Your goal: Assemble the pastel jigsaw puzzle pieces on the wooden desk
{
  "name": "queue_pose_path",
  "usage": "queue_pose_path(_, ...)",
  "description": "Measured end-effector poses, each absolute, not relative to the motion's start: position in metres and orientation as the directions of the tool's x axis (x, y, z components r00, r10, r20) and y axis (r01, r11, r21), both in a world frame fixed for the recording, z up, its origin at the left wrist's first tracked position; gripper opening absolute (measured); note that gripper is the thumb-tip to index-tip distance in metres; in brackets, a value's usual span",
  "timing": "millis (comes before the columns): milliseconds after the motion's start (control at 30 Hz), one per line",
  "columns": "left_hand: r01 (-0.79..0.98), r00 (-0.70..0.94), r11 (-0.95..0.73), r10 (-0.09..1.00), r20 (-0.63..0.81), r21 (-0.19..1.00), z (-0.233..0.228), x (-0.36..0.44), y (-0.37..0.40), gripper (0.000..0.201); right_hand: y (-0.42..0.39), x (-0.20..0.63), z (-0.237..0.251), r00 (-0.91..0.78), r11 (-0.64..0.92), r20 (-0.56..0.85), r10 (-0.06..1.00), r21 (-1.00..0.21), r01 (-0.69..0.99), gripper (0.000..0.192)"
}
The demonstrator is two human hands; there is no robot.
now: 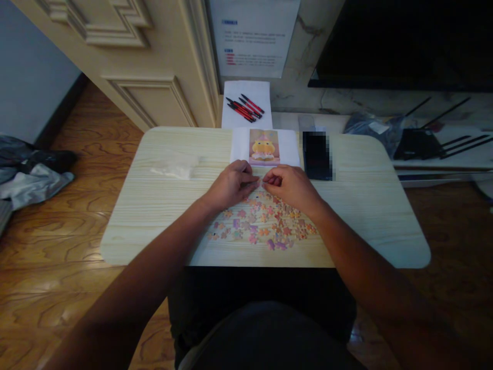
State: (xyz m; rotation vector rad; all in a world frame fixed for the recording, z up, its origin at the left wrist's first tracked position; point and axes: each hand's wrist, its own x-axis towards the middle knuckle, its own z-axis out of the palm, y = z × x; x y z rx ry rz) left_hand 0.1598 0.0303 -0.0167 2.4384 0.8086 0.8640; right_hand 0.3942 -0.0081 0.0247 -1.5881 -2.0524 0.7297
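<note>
Several small pink, orange and purple jigsaw pieces (262, 226) lie scattered on the pale wooden table (162, 205), just in front of me. My left hand (232, 184) and my right hand (289, 186) rest at the far edge of the scatter, fingertips almost meeting. Each hand pinches a small piece between thumb and fingers; the pieces themselves are mostly hidden by the fingers. Just beyond the hands lies a reference picture (264, 146) of a yellow duckling on white paper.
A dark phone (317, 155) lies right of the picture. A crumpled clear plastic bag (175, 167) sits on the table's left. Red and black pens (244, 108) lie on a sheet behind the table. Cables and a grey bag sit on the shelf at right.
</note>
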Motion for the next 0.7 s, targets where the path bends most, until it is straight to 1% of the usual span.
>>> queue_pose_path(433, 0.363, 0.622, -0.725, 0.656, 0.427, 0.585, -0.0214, 0.1600, 0.0333, 0.017, -0.0068, 0.3955, 0.0228, -0.257, 0.199, 0.005, 0.967, -0.645, 0.738, 0.008)
queue_pose_path(567, 0.324, 0.648, -0.744, 0.625, 0.435, 0.585, -0.0193, 0.1610, 0.0338, 0.019, -0.0065, 0.3948, 0.0234, -0.286, 0.229, 0.000, 0.958, -0.597, 0.769, 0.008)
queue_pose_path(700, 0.319, 0.671, -0.754, 0.607, 0.425, 0.574, -0.0154, 0.1613, 0.0330, 0.022, -0.0083, 0.3941, 0.0230, -0.334, 0.301, 0.034, 0.942, -0.525, 0.796, 0.008)
